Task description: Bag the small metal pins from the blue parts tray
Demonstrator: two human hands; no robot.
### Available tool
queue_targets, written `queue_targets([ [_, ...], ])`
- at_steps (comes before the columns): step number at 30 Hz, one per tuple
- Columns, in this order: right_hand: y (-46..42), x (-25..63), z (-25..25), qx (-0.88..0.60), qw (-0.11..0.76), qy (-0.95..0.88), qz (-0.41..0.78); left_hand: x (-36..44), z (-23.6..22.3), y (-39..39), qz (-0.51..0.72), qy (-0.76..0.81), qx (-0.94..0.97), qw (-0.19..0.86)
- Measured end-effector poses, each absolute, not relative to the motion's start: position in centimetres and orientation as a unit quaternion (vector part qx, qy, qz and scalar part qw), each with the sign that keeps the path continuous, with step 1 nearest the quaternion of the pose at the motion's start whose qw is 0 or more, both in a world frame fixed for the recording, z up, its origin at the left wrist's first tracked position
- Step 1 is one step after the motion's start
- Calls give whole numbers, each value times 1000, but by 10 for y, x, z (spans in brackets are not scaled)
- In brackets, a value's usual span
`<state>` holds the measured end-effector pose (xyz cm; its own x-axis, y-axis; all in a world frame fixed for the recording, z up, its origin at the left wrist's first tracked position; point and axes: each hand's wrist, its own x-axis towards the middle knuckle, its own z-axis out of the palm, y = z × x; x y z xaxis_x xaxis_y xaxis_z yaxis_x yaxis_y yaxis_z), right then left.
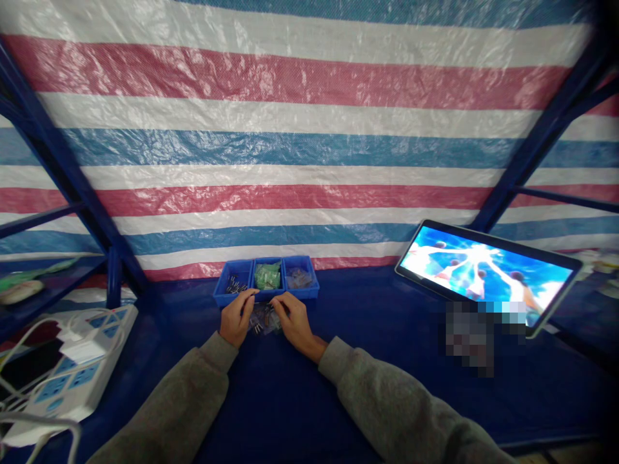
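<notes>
A blue three-compartment tray (302, 294) stands on the table, just beyond both hands. Dark, screw-like small parts (236, 284) lie in its left compartment, green packets (267, 276) fill the middle one, and clear packets (300, 278) are in the right one. My left hand (236, 318) is closed in a pinch by the tray's front edge. Facing it, my right hand (294, 320) also pinches with thumb and finger. What either holds is too small to name. Clear plastic packets with small parts (264, 320) lie between and under the hands.
On the right a tablet-like screen (483, 264) leans, lit, with a blurred patch before it. A white power strip (91, 380) with tangled cables and a charger lies at the left. Blue metal posts (72, 161) frame a striped tarp (290, 154) behind the blue table (280, 412).
</notes>
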<state>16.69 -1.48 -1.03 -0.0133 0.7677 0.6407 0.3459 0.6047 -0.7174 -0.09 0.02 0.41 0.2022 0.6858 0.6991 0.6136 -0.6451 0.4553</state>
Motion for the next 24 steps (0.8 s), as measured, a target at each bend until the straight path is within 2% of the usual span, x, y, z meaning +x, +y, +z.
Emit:
queue_targets([
  [7, -16, 168, -8, -404, 582, -681, 183, 0, 5, 2, 459, 391, 798, 15],
  [15, -17, 168, -9, -377, 561, -710, 199, -1, 0, 1, 463, 428, 774, 61],
  [24, -17, 167, -11, -369, 556, -721, 189, 0, 3, -1, 463, 408, 784, 65],
])
